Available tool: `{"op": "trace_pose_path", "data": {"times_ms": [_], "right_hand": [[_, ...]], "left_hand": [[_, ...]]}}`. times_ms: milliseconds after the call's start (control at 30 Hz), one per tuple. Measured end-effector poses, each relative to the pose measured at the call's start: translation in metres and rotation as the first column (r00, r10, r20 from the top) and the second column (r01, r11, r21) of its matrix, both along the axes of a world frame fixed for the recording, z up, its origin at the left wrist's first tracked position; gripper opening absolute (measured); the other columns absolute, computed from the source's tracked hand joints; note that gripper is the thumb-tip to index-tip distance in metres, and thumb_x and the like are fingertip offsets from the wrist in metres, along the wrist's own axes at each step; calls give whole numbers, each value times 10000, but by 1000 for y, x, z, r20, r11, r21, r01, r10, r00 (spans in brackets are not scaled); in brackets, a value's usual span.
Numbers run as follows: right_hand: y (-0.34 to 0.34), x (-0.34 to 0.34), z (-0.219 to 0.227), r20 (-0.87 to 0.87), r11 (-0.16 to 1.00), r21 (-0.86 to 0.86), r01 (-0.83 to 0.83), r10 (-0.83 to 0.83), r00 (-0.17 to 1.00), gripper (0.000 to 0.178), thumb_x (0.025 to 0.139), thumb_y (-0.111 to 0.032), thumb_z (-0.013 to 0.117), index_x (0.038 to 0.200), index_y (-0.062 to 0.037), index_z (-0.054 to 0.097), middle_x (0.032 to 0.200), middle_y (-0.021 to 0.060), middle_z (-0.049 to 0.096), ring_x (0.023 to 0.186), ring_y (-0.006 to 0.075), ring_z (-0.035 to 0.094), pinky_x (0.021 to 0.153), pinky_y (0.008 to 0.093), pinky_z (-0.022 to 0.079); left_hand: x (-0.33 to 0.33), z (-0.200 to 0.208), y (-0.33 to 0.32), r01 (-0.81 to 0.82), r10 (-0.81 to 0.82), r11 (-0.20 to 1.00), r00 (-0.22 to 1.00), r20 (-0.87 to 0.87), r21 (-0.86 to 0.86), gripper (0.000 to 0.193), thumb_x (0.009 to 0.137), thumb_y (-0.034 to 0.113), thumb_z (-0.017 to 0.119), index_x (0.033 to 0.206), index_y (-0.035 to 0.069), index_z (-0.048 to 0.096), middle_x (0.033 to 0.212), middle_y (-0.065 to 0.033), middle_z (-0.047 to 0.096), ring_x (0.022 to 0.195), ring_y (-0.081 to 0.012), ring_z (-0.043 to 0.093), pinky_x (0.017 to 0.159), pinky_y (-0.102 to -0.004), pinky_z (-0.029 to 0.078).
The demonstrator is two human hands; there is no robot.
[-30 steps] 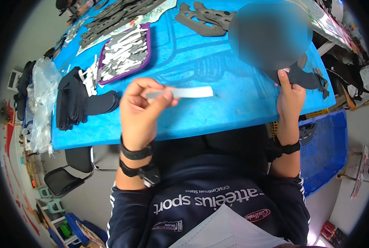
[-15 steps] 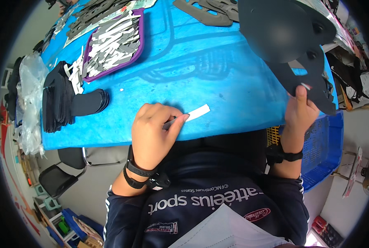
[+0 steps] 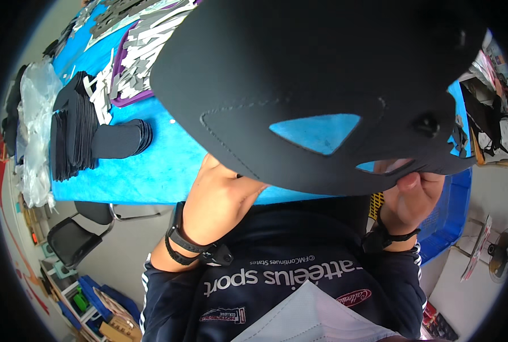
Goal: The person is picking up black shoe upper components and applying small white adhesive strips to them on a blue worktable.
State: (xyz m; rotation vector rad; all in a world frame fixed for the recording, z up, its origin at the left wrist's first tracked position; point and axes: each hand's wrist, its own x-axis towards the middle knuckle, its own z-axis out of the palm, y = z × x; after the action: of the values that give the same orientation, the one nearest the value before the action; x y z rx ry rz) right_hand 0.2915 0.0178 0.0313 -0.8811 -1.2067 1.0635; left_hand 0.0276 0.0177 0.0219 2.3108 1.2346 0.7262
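A large dark molded panel (image 3: 231, 85) with cut-out openings and a dotted seam fills the upper middle and right of the view, close to the camera. My right hand (image 3: 416, 196) grips its near edge at the right, thumb on top beside a narrow slot. My left hand (image 3: 222, 191) reaches under the panel's left near edge. Its fingers are hidden there, and so is the white-and-grey strip seen before. Left of that hand, a stack of black flat pieces (image 3: 74, 137) lies on the blue-covered table (image 3: 168, 176).
A purple tray (image 3: 116, 85) heaped with white and grey strips (image 3: 143, 57) is partly covered by the panel. Clear plastic bags (image 3: 35, 137) hang at the table's left end. A blue crate (image 3: 453, 208) stands below at right, a black chair (image 3: 74, 236) at left.
My right hand has turned the panel and brought it left and nearer, across the table's middle. The panel now covers my left fingers and the strip they pinched.
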Motion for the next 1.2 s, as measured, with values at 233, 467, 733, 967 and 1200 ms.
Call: {"op": "trace_pose_path", "data": {"times_ms": [233, 467, 733, 967, 1200], "right_hand": [[-2, -18, 2, -165, 937, -225, -267, 233, 958, 287, 743, -71, 716, 979, 45, 603, 875, 58, 618, 745, 109, 573, 643, 215, 431], [8, -22, -4, 356, 920, -214, -328, 386, 851, 122, 812, -89, 655, 857, 16, 612, 690, 61, 540, 584, 114, 513, 490, 247, 337], [21, -17, -3, 661, 950, 11, -313, 228, 715, 187, 684, -131, 733, 683, -34, 572, 634, 64, 522, 564, 210, 466, 503, 318, 336], [23, -22, -5, 758, 965, 32, -260, 147, 635, 221, 654, -178, 757, 659, -45, 581, 602, 47, 517, 612, 205, 460, 532, 305, 341], [22, -16, -15, 770, 993, -9, -118, 83, 633, 238, 624, -181, 782, 682, -41, 599, 687, 47, 514, 675, 208, 440, 575, 315, 331]], "left_hand": [[-15, 1, -12, 111, 317, 920, 354, 880, -376, 667, 542, 387, 847, 1017, -9, 597, 1012, -110, 605, 907, -216, 579, 786, -337, 437], [-39, -1, -9, -133, 364, 921, 630, 686, -366, 297, 714, 242, 733, 706, -30, 617, 689, -72, 613, 633, -148, 558, 603, -248, 412], [-47, -7, -1, -43, 114, 980, 920, 375, -194, 324, 602, 226, 832, 680, 23, 591, 604, -42, 586, 493, -144, 489, 468, -248, 354], [-50, -9, -3, -93, 169, 970, 923, 346, -227, 367, 570, 243, 842, 753, 8, 627, 645, -50, 617, 528, -150, 489, 488, -254, 359], [-41, -8, 0, -122, 175, 971, 948, 264, -203, 512, 656, 140, 774, 1057, -96, 559, 763, -81, 633, 603, -149, 494, 561, -252, 383]]}}
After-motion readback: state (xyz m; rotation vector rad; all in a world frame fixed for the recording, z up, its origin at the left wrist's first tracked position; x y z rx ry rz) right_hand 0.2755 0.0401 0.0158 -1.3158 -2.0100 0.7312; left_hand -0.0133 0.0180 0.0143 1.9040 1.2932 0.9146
